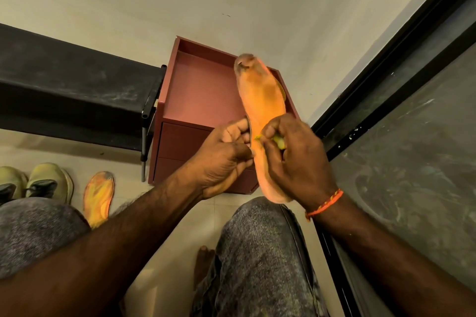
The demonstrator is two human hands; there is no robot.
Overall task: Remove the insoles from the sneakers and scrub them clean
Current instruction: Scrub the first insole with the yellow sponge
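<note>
Fingers [239,131] of my left hand [221,159] are gripping the insole [260,100]; my right hand [296,154] is clamping a scrubber [279,141], scrubbing; next, probably the grimy toe.

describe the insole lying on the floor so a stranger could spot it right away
Start at the dark bench on the left; a pair of pale green sneakers sits on the floor below it. Just right of them lies the floor insole, flat, orange with yellow streaks, untouched by either hand.
</note>
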